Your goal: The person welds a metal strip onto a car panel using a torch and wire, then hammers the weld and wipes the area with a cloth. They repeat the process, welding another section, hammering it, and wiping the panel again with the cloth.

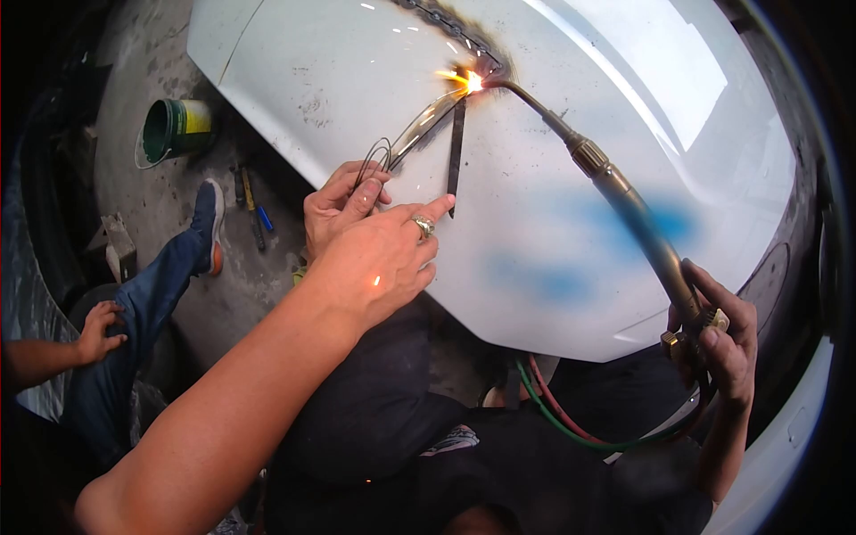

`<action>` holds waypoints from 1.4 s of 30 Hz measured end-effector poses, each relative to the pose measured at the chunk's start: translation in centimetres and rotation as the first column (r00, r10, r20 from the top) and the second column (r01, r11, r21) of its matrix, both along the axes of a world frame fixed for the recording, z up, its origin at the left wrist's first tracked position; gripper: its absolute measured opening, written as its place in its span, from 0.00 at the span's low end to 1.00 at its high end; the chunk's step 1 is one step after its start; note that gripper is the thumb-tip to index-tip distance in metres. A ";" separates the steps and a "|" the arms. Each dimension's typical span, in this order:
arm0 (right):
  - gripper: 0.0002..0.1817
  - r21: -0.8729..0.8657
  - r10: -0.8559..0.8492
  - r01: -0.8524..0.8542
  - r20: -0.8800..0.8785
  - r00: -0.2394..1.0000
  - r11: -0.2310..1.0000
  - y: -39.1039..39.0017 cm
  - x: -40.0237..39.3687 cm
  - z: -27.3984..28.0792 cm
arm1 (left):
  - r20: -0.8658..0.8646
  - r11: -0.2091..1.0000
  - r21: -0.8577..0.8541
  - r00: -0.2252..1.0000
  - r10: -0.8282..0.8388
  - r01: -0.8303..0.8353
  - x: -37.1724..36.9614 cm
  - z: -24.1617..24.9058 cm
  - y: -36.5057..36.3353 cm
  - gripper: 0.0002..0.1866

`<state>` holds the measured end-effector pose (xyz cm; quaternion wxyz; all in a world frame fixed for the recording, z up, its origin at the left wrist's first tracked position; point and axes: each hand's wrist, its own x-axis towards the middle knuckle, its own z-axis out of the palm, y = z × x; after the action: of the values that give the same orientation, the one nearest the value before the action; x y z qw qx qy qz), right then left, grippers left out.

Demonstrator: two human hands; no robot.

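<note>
In my left hand [325, 209] is a thin looped wire [374, 165], pinched between thumb and fingers. My right hand [727, 334] grips the valve end of a long brass torch [637, 209]. A bright flame [471, 83] burns at its tip against the white panel [383, 53]. Another person's ringed hand [383, 254] crosses in front of my left hand. One finger of it touches the lower end of a narrow dark metal strip [456, 147], whose top is near the flame. A chain [455, 28] rests on the panel above, beside scorched paint.
A green bucket [174, 129] and some tools [251, 205] are on the floor at left. A seated person's jeans-clad leg [147, 290] and shoe [209, 223] are beside them. Green and red hoses [571, 428] loop below the panel.
</note>
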<state>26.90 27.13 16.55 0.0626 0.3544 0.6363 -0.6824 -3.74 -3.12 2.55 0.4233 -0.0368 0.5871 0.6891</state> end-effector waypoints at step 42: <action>0.43 0.029 -0.010 0.011 -0.041 0.999 1.000 0.1 0.2 -0.5 | -0.035 0.999 -0.013 0.999 -0.032 0.031 -0.3 -0.7 -0.2 0.10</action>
<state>27.14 27.25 16.04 0.0409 0.3446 0.6455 -0.6804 -4.00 -3.28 1.86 0.4234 -0.0181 0.5994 0.6791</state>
